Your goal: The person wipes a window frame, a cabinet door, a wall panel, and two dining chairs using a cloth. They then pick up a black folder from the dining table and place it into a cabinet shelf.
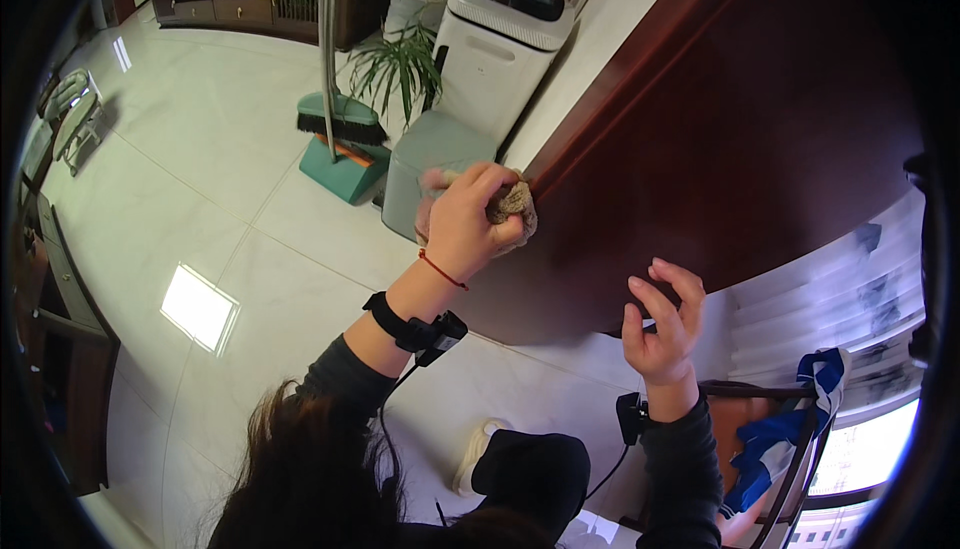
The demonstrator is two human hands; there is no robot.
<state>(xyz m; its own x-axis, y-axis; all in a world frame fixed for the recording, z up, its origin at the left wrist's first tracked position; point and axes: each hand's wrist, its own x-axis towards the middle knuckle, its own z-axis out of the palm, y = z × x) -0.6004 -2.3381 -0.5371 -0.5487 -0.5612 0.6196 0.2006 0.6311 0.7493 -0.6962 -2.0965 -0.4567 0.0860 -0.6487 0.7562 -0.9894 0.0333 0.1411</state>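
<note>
A bunched tan cloth [513, 207] is gripped in my left hand [469, 215], against the edge of a dark red-brown wooden door or panel [705, 121]. The fingers' far side is blurred. Around the left wrist are a red cord bracelet [442, 270] and a black strap with a small device [439, 337]. My right hand [664, 324] is raised near the panel's lower edge, fingers apart and slightly curled, holding nothing. A second small black device [630, 418] sits at the right wrist.
Beyond my left hand are a grey-green bin [435, 162], a white appliance [487, 61], a leafy plant [401, 65], and a green broom [341, 117] with a dustpan [345, 174]. A wooden chair [795, 459] with a blue and white garment [769, 433] stands at the lower right.
</note>
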